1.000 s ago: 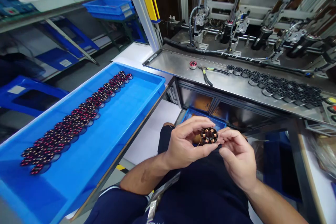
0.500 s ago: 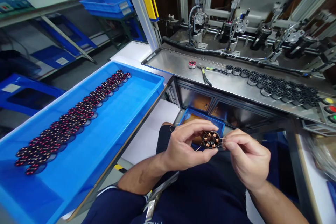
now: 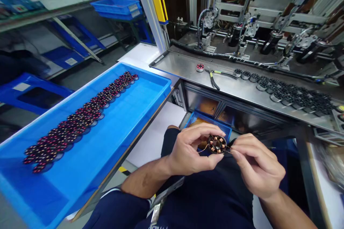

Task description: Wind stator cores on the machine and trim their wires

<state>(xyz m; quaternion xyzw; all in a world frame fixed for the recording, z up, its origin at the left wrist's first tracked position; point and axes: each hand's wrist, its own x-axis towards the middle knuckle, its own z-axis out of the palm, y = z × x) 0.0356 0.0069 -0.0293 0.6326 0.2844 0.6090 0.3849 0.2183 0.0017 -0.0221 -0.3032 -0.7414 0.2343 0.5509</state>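
A round motor stator [image 3: 216, 144] with copper windings and a black frame is held over my lap. My left hand [image 3: 191, 147] grips its rim between thumb and fingers. A thin copper wire [image 3: 203, 149] sticks out on the left side of the stator, near my palm. On the other side, my right hand [image 3: 257, 162] pinches the thin wire ends [image 3: 228, 149] between thumb and fingertips, close to the rim. The fingertips partly hide where these wires end.
To the left, a blue tray [image 3: 129, 121] bears rows of wound stators [image 3: 83, 116]. On the metal bench [image 3: 182, 65] lie a red stator [image 3: 200, 67], pliers [image 3: 213, 78] and many black stators [image 3: 292, 91]. Machine fixtures [image 3: 239, 32] stand behind. A blue bin [image 3: 229, 131] sits below the bench.
My right hand has shifted slightly right and its fingers have opened out a little, still at the wires. The stator has turned slightly in my left hand. The view has shifted a little.
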